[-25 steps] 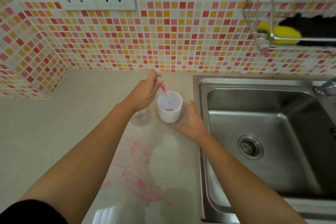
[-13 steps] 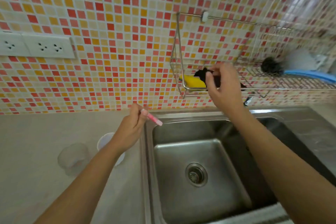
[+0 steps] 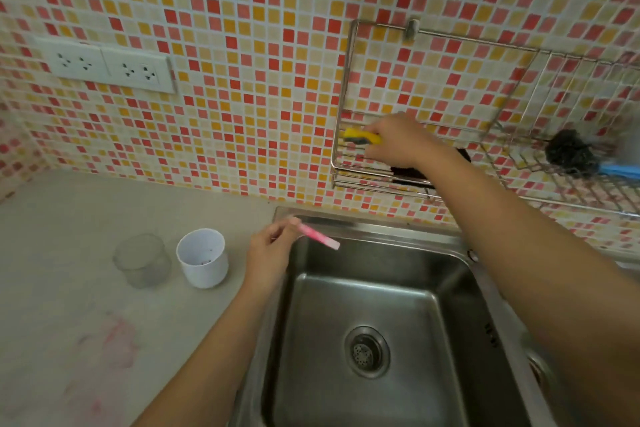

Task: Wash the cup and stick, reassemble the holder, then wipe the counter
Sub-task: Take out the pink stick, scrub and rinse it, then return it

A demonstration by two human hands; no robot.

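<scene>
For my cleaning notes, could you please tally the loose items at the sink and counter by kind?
Cups: 2, a white cup and a clear cup
Sticks: 1, the pink stick in the left hand
Sponges: 1, the yellow sponge under the right hand
Brushes: 1, the brush
Total: 5

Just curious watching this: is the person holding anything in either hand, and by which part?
The left hand pinches the pink stick by its upper end, over the sink edge. The right hand grips the yellow sponge by its right end in the wire rack.
</scene>
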